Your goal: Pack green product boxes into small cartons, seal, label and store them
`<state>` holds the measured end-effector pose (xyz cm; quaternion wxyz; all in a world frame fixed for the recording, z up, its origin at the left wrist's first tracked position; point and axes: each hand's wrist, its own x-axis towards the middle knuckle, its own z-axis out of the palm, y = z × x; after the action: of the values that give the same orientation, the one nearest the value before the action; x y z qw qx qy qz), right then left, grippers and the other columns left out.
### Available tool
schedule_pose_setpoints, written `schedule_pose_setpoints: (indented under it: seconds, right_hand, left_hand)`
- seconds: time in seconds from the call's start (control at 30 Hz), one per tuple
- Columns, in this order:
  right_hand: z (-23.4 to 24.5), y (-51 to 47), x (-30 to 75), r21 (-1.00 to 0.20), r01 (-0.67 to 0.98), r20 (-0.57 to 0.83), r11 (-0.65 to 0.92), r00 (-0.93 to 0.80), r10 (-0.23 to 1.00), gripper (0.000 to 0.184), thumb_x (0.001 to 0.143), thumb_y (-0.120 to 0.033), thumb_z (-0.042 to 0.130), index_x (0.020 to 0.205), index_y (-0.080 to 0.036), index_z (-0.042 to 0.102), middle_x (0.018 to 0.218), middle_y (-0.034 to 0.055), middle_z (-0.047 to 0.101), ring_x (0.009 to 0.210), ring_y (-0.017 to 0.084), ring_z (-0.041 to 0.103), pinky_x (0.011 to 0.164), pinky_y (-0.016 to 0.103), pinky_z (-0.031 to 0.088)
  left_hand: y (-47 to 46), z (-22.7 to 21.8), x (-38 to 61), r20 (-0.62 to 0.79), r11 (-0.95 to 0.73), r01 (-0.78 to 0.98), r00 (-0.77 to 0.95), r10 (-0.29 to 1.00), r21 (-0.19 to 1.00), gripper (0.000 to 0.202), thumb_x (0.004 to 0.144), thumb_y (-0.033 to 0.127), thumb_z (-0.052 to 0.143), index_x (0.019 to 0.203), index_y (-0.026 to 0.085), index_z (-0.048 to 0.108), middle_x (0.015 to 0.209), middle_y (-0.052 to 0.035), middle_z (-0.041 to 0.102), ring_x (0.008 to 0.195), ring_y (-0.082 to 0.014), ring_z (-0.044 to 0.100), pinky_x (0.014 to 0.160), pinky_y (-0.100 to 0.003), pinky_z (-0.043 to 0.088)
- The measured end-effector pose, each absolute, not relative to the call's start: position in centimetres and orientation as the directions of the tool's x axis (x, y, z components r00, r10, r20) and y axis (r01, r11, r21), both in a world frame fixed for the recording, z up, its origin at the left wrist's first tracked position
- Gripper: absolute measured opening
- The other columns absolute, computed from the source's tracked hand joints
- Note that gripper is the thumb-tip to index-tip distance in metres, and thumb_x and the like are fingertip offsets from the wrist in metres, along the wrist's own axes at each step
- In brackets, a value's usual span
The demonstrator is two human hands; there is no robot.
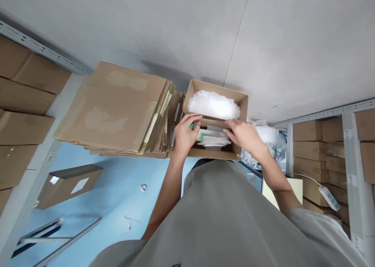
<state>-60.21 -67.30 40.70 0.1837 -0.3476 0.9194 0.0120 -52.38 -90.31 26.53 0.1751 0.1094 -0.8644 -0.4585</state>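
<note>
An open cardboard box (pixel 217 153) stands right in front of me, its far half filled with white crumpled packing plastic (pixel 213 104). My left hand (pixel 184 133) is curled at the box's left side, fingers closed around a small green item (pixel 191 126) at the inner divider. My right hand (pixel 244 134) rests on the box's right part with fingers bent over the divider edge, above white packets (pixel 213 140) lying in the near half. What, if anything, the right fingers grip is hidden.
A tall stack of flattened cardboard sheets (pixel 117 108) lies left of the box. A sealed carton (pixel 68 184) sits on the blue floor (pixel 117 196). Metal shelving with cartons (pixel 320 153) stands right; more cartons (pixel 23 103) are left. White plastic wrap (pixel 268 136) lies beside the box.
</note>
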Motion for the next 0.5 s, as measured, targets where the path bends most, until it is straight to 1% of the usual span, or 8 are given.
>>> schedule_pose_setpoints:
  seconds: [0.1, 0.17, 0.23, 0.3, 0.33, 0.43, 0.47, 0.5]
  right_hand:
    - [39.1, -68.7, -65.5, -0.163, -0.598, -0.267, 0.785, -0.739, -0.618, 0.031, 0.120, -0.033, 0.056, 0.142, -0.019, 0.071, 0.128, 0.0160, 0.084, 0.114, 0.033, 0.081, 0.092, 0.037, 0.055]
    - [36.5, -70.8, -69.2, -0.232, -0.617, -0.312, 0.752, -0.685, -0.658, 0.031, 0.117, -0.032, 0.062, 0.143, -0.019, 0.073, 0.125, 0.0148, 0.086, 0.119, 0.034, 0.080, 0.096, 0.038, 0.055]
    - [33.5, -73.6, -72.3, -0.286, -0.678, -0.417, 0.677, -0.549, -0.725, 0.033, 0.112, -0.032, 0.070, 0.142, -0.019, 0.075, 0.127, 0.0151, 0.086, 0.124, 0.035, 0.079, 0.099, 0.038, 0.056]
    - [30.7, -76.5, -74.4, -0.279, -0.721, -0.507, 0.634, -0.451, -0.735, 0.043, 0.108, -0.037, 0.076, 0.147, -0.017, 0.073, 0.136, 0.0188, 0.083, 0.130, 0.036, 0.077, 0.101, 0.039, 0.056]
    - [29.6, -77.7, -75.0, -0.252, -0.735, -0.550, 0.630, -0.427, -0.718, 0.050, 0.106, -0.038, 0.079, 0.150, -0.016, 0.071, 0.141, 0.0212, 0.081, 0.130, 0.036, 0.076, 0.101, 0.038, 0.056]
    - [27.6, -80.1, -75.7, -0.195, -0.716, -0.615, 0.671, -0.444, -0.652, 0.073, 0.095, -0.038, 0.092, 0.157, -0.014, 0.064, 0.140, 0.0229, 0.081, 0.127, 0.035, 0.076, 0.101, 0.036, 0.056]
    - [27.3, -80.3, -75.7, -0.219, -0.683, -0.607, 0.697, -0.464, -0.645, 0.076, 0.091, -0.038, 0.096, 0.155, -0.014, 0.064, 0.136, 0.0218, 0.083, 0.126, 0.034, 0.076, 0.101, 0.035, 0.056]
    - [27.1, -80.4, -75.5, -0.287, -0.630, -0.569, 0.721, -0.494, -0.658, 0.076, 0.088, -0.040, 0.099, 0.152, -0.013, 0.066, 0.131, 0.0208, 0.084, 0.125, 0.033, 0.076, 0.102, 0.035, 0.056]
  left_hand:
    - [-90.3, 26.6, -52.3, 0.201, 0.560, -0.028, -0.918, -0.342, 0.828, 0.027, 0.104, 0.020, 0.067, 0.124, 0.027, 0.084, 0.136, -0.0052, 0.082, 0.128, -0.0235, 0.079, 0.116, -0.038, 0.063]
    - [-90.3, 26.7, -52.3, 0.206, 0.567, -0.020, -0.921, -0.332, 0.823, 0.027, 0.104, 0.020, 0.069, 0.125, 0.028, 0.084, 0.137, -0.0055, 0.082, 0.129, -0.0236, 0.079, 0.116, -0.039, 0.063]
    - [-90.4, 26.8, -52.2, 0.200, 0.580, -0.029, -0.923, -0.328, 0.814, 0.027, 0.103, 0.020, 0.070, 0.125, 0.028, 0.084, 0.137, -0.0056, 0.082, 0.129, -0.0240, 0.079, 0.117, -0.040, 0.063]
    - [-90.5, 26.8, -52.2, 0.185, 0.591, -0.051, -0.925, -0.332, 0.805, 0.027, 0.103, 0.020, 0.071, 0.125, 0.029, 0.084, 0.137, -0.0057, 0.082, 0.130, -0.0243, 0.079, 0.118, -0.041, 0.062]
    - [-90.5, 26.7, -52.2, 0.180, 0.593, -0.058, -0.925, -0.334, 0.803, 0.027, 0.103, 0.020, 0.071, 0.125, 0.029, 0.084, 0.137, -0.0058, 0.082, 0.129, -0.0243, 0.079, 0.119, -0.041, 0.062]
    - [-90.5, 26.6, -52.2, 0.185, 0.590, -0.053, -0.924, -0.336, 0.806, 0.027, 0.103, 0.019, 0.072, 0.125, 0.028, 0.084, 0.138, -0.0066, 0.082, 0.129, -0.0238, 0.080, 0.119, -0.041, 0.062]
    - [-90.5, 26.6, -52.2, 0.189, 0.589, -0.049, -0.923, -0.336, 0.807, 0.027, 0.103, 0.019, 0.072, 0.125, 0.028, 0.084, 0.138, -0.0069, 0.081, 0.129, -0.0238, 0.080, 0.119, -0.041, 0.062]
    - [-90.5, 26.6, -52.1, 0.192, 0.588, -0.046, -0.922, -0.336, 0.808, 0.026, 0.104, 0.019, 0.071, 0.125, 0.028, 0.084, 0.138, -0.0072, 0.081, 0.129, -0.0237, 0.080, 0.119, -0.041, 0.062]
